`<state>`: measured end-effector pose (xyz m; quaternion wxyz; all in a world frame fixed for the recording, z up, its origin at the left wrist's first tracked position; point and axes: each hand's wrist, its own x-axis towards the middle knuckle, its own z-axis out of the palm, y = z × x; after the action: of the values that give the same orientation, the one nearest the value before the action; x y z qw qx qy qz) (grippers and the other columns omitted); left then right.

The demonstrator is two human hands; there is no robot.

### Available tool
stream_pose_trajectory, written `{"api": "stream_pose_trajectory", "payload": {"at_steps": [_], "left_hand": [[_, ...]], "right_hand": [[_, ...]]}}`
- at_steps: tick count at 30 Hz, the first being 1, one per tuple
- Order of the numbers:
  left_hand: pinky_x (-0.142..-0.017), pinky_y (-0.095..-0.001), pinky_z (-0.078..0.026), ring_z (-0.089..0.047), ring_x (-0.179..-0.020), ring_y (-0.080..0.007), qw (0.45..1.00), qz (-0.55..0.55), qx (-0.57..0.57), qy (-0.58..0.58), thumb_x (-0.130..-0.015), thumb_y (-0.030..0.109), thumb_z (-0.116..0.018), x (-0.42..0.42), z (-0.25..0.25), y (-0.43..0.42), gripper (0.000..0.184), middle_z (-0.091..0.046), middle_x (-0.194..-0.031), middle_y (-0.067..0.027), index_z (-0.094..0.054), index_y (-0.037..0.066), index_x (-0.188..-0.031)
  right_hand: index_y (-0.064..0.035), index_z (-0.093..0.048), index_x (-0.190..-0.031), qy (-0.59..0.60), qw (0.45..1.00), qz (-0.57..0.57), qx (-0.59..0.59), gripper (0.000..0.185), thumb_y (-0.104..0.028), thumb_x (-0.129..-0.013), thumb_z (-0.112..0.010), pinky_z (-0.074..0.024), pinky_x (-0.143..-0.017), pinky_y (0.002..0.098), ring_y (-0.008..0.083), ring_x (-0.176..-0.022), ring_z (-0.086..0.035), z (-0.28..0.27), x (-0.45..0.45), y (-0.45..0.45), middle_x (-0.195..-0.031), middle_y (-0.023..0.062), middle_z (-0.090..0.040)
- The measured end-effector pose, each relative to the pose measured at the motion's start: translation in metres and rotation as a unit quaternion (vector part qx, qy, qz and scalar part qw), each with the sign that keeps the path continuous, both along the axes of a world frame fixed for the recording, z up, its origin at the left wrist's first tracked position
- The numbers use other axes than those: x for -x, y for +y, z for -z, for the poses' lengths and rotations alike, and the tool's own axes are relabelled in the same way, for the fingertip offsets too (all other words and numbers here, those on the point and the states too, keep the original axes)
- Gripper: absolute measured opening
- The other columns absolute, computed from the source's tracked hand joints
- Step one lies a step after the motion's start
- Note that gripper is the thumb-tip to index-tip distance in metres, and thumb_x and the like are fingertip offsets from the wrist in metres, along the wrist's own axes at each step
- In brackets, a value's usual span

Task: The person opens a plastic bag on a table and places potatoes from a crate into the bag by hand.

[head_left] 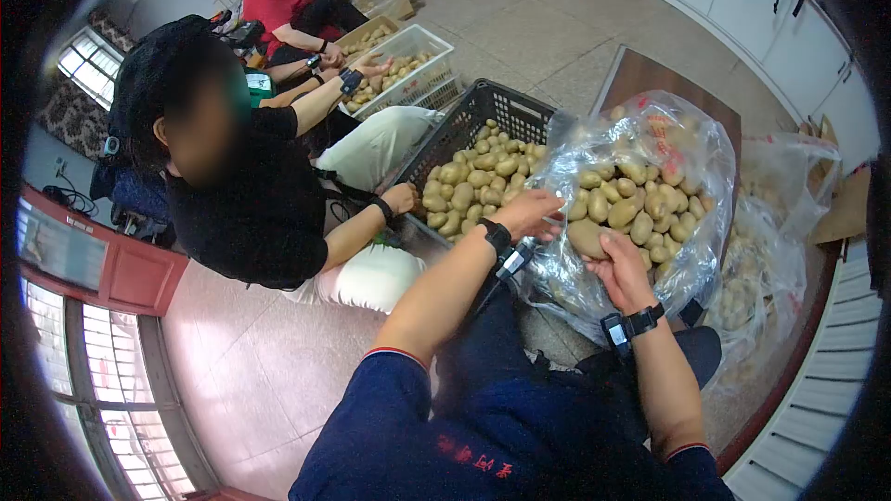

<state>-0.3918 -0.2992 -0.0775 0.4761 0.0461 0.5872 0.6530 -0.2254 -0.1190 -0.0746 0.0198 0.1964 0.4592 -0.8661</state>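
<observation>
Brownish-green oval fruits that look like kiwifruit (640, 227) fill a clear plastic bag (710, 144) in front of me. My right hand (624, 269) is closed around one kiwifruit (586, 238) at the near left of the pile. At the bag's left edge, my left hand (531, 215) reaches in from the crate side, fingers apart; no fruit shows in it. A black plastic crate (501, 100) with many more kiwifruit (483, 172) stands just left of the bag.
A person in black (241, 167) sits at my left, one hand (401, 198) at the black crate's edge. Farther back, a white crate (436, 60) holds similar fruit beside a person in red (278, 9). Another filled plastic bag (766, 250) stands at right, near white cabinets (742, 0).
</observation>
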Motion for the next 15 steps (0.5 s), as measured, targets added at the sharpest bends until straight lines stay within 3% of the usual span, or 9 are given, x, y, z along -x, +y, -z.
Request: {"api": "stream_pose_trajectory", "payload": {"at_steps": [2, 6, 8, 9, 13, 14, 15], "left_hand": [[-0.065, -0.0340, -0.058, -0.069, -0.081, -0.0266, 0.998, 0.039, 0.033, 0.021, -0.094, 0.032, -0.060, -0.004, -0.008, 0.002, 0.043, -0.062, -0.110, -0.0175, -0.053, -0.002, -0.118], [-0.064, -0.0329, -0.058, -0.069, -0.080, -0.0262, 0.997, 0.077, 0.001, 0.006, -0.094, 0.034, -0.059, -0.011, -0.011, 0.006, 0.044, -0.063, -0.110, -0.0169, -0.054, -0.003, -0.118], [-0.063, -0.0312, -0.058, -0.069, -0.081, -0.0253, 0.989, 0.124, -0.072, -0.029, -0.095, 0.036, -0.058, -0.010, -0.013, 0.005, 0.044, -0.064, -0.109, -0.0144, -0.057, -0.003, -0.116], [-0.062, -0.0307, -0.058, -0.070, -0.082, -0.0245, 0.985, 0.145, -0.080, -0.039, -0.094, 0.038, -0.059, -0.003, 0.006, 0.008, 0.046, -0.065, -0.108, -0.0128, -0.055, -0.001, -0.118], [-0.064, -0.0339, -0.060, -0.068, -0.090, -0.0239, 0.990, 0.106, -0.067, -0.059, -0.092, 0.031, -0.064, -0.001, 0.002, 0.005, 0.040, -0.062, -0.113, -0.0128, -0.052, 0.006, -0.121], [-0.062, -0.0315, -0.060, -0.069, -0.084, -0.0238, 0.993, 0.089, -0.073, -0.039, -0.092, 0.034, -0.064, -0.001, 0.003, 0.004, 0.047, -0.064, -0.106, -0.0149, -0.051, 0.000, -0.121], [-0.060, -0.0309, -0.060, -0.069, -0.083, -0.0235, 0.995, 0.077, -0.052, -0.029, -0.092, 0.034, -0.064, 0.000, 0.003, 0.005, 0.046, -0.065, -0.105, -0.0147, -0.051, 0.001, -0.122]], "right_hand": [[0.0022, -0.048, -0.126, 0.010, 1.000, -0.019, 0.007, 0.035, -0.019, -0.099, -0.050, -0.0533, -0.066, 0.0304, 0.0207, -0.083, -0.064, -0.003, 0.006, -0.001, -0.110, 0.0133, -0.062], [0.0008, -0.044, -0.133, 0.040, 0.998, -0.028, 0.035, 0.039, -0.016, -0.098, -0.052, -0.0549, -0.072, 0.0304, 0.0214, -0.089, -0.064, 0.000, 0.014, -0.004, -0.118, 0.0136, -0.059], [0.0004, -0.040, -0.138, 0.048, 0.998, -0.038, 0.031, 0.044, -0.014, -0.097, -0.051, -0.0559, -0.077, 0.0312, 0.0229, -0.095, -0.065, -0.011, 0.013, -0.009, -0.123, 0.0146, -0.058], [0.0003, -0.040, -0.138, 0.045, 0.998, -0.044, 0.017, 0.044, -0.013, -0.097, -0.051, -0.0560, -0.078, 0.0316, 0.0233, -0.095, -0.065, -0.010, 0.014, -0.010, -0.123, 0.0147, -0.057], [0.0018, -0.042, -0.134, 0.033, 0.999, -0.025, -0.016, 0.040, -0.013, -0.098, -0.051, -0.0560, -0.073, 0.0286, 0.0212, -0.090, -0.066, -0.002, 0.013, -0.005, -0.118, 0.0142, -0.059], [0.0008, -0.044, -0.132, 0.018, 0.999, -0.020, -0.023, 0.038, -0.014, -0.098, -0.053, -0.0552, -0.072, 0.0270, 0.0200, -0.088, -0.066, 0.003, 0.013, -0.001, -0.116, 0.0125, -0.060], [-0.0002, -0.046, -0.130, 0.005, 0.999, -0.018, -0.030, 0.037, -0.015, -0.097, -0.054, -0.0545, -0.072, 0.0255, 0.0187, -0.087, -0.066, 0.006, 0.010, 0.005, -0.114, 0.0108, -0.061]]}}
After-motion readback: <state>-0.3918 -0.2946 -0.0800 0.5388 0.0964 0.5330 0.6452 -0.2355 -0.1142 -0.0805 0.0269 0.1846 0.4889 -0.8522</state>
